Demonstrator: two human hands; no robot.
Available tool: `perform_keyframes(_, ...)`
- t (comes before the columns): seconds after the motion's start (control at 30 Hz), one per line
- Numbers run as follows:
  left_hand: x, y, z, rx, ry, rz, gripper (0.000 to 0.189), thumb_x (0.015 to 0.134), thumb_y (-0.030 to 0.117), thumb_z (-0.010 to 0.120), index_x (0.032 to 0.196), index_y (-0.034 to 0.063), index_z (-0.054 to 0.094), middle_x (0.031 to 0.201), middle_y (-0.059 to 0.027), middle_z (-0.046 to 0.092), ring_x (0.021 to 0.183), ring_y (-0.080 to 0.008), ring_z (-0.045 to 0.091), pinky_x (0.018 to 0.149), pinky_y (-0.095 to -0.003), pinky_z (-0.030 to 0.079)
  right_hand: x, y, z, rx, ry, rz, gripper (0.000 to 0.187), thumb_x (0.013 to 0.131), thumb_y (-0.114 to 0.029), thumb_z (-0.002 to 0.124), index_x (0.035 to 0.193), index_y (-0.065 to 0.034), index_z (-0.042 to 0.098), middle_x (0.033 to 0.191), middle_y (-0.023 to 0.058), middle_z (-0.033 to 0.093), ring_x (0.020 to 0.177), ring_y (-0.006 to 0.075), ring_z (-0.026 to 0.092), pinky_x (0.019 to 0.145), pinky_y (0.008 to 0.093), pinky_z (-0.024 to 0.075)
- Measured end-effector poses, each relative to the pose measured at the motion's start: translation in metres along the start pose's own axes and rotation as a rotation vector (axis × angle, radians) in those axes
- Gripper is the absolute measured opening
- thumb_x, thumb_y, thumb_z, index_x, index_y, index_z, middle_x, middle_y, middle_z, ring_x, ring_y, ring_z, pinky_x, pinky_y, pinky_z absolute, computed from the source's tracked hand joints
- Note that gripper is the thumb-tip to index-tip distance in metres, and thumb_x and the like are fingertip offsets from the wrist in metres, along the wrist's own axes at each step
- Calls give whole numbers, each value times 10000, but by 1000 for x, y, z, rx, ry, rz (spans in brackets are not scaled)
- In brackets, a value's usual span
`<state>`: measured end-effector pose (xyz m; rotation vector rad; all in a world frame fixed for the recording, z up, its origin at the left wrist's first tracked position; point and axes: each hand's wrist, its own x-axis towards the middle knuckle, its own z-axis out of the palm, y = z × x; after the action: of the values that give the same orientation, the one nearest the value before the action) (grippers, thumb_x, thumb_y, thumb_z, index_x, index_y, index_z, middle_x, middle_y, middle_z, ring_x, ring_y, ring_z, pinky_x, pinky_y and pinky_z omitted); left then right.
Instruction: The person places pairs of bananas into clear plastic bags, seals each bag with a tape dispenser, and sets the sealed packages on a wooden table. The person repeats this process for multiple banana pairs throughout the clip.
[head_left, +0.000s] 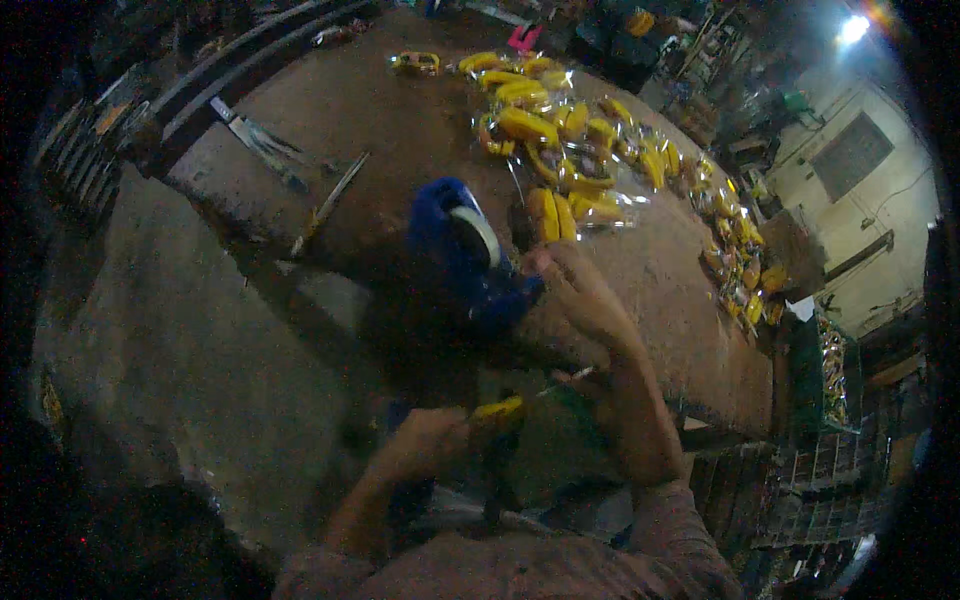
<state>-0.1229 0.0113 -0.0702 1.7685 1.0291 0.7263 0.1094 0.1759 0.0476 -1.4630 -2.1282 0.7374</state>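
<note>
My left hand (435, 431) is low in front of my body, closed around a yellow elongated piece (499, 409). A thin, pale strip sticks out beyond that piece towards my right forearm. My right hand (574, 285) reaches over the table edge to the front end of a blue tape dispenser (442, 217). Its fingertips are bunched at the dispenser's tip; blur hides whether tape is between them. A pale tape roll (476, 232) sits in the dispenser. Just beyond my right fingers lies a pair of yellow pieces (551, 214).
Many yellow pieces in clear plastic (525, 124) spread over the brown tabletop (360, 105), with another pile (742, 255) at the right. A flat-bladed tool (240, 127) and a thin stick (330, 199) lie at left. A green bin (836, 375) holding wrapped items stands beyond the right edge.
</note>
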Motion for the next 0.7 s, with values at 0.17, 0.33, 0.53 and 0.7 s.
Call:
perform_keyframes(0.17,2,-30,-9,-19,13,117,275,906,279,556,990,27,629,873,-198,629,805,-398,619,698,-470,492,12,6,8,131,-178,-171,326,966,-305,576,1005,0,684,1263,129,583,1052,236,582,932,354,453)
perform_keyframes(0.33,4,-29,-16,-16,15,121,304,867,247,580,1053,13,637,939,-208,656,858,-400,632,745,-468,501,10,-6,-6,483,-288,79,316,935,-319,627,1015,-22,700,1368,128,535,1158,203,541,1004,358,416)
perform_keyframes(0.53,10,-23,-20,-111,-34,-9,347,791,206,573,1055,-10,633,909,-211,662,849,-398,634,756,-458,489,-15,1,-19,542,-157,51,299,917,-284,655,982,4,697,1364,107,536,992,152,608,845,292,488)
perform_keyframes(0.7,3,-22,-15,-9,-1,44,236,832,179,556,963,-4,626,856,-206,634,778,-387,606,706,-436,479,-36,6,-6,549,-193,155,276,896,-251,676,927,23,691,1343,94,551,961,139,611,797,270,499)
